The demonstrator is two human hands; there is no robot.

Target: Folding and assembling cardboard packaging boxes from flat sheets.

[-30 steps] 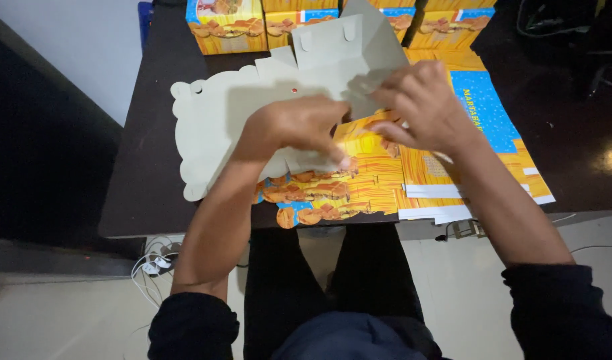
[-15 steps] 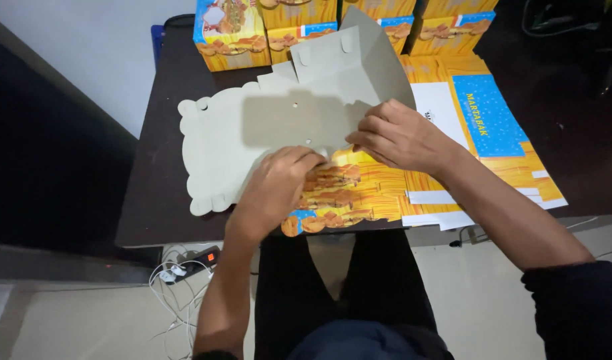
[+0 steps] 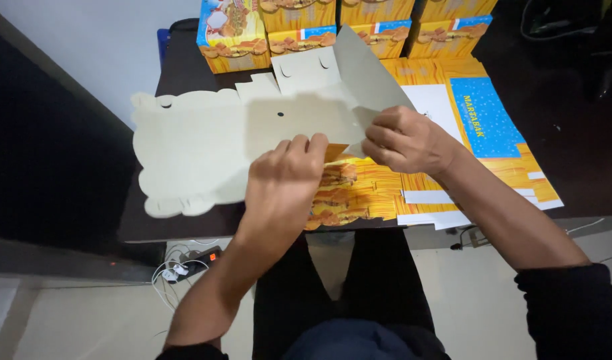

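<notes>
- Left hand (image 3: 282, 177) lies knuckles-up on the flat carton blank (image 3: 206, 143), its fingertips curled over the blank's near edge and pinching the card there.
- Right hand (image 3: 406, 141) is closed around a raised side flap (image 3: 359, 73) of the same blank, thumb and fingers gripping the fold line just right of the left hand.
- Carton blank is unfolded cardboard, plain grey on the face turned up, matte and smooth, with scalloped tabs along its left end, a small round hole near the middle and half-moon slits in the far tabs.
- It rests on the dark worktop (image 3: 179, 67), overhanging the near-left edge, with its right part lying over a stack of printed blanks (image 3: 466, 133).
- Stack of printed blanks, right of the grey blank and under both hands, shows the coloured side: yellow-orange stripes like wood grain, pictures of golden-brown pastries, a blue speckled panel with lettering and white margins at the near edge.
- Beyond the grey blank, at the far side of the worktop, stands a row of assembled boxes (image 3: 306, 23), rectangular, yellow-orange with blue corners and the same pastry pictures, set tight against one another.
- Below the near-left corner of the worktop, a power strip with white cables (image 3: 186, 263) lies on the pale floor.
</notes>
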